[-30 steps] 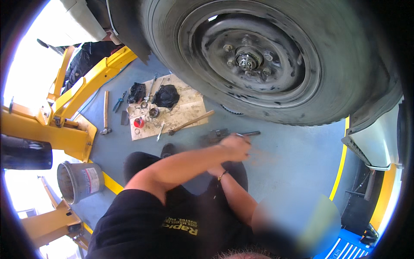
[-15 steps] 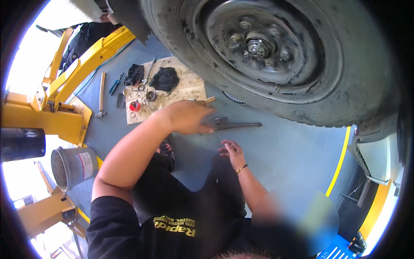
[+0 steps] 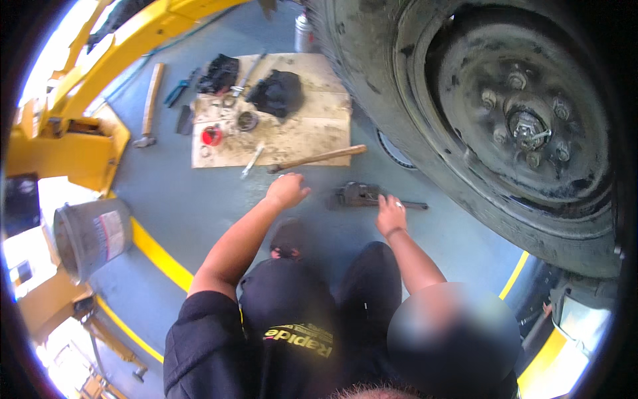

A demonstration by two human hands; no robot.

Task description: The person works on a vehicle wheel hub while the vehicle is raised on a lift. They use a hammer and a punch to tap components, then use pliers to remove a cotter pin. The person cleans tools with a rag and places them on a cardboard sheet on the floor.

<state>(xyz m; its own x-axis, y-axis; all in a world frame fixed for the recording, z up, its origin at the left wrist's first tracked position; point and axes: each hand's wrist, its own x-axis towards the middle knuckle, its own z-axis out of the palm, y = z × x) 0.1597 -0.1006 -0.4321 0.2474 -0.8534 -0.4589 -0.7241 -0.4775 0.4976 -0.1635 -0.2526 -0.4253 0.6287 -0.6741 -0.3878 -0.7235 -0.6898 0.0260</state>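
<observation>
My right hand reaches down over a dark pipe wrench lying on the floor, its fingers closed around the handle. To its left, my left hand hovers over the floor with nothing in it, thumb and fingers apart. Just beyond that hand, a wooden-handled hammer rests across the near edge of a stained cardboard sheet. A pale slim rod lies nearby, partly on the cardboard. Also on the sheet are a red round cap, a dark ring-shaped part and crumpled black plastic.
A raised wheel looms at the right, close beyond my right hand. Yellow lift arms and a grey bucket stand at the left. Another hammer and blue-handled pliers lie left of the cardboard; a spray can stands behind.
My left hand has drawn back left, uncovering the hammer and rod. My right hand has moved forward onto the pipe wrench. The view has shifted, with the wheel now farther right.
</observation>
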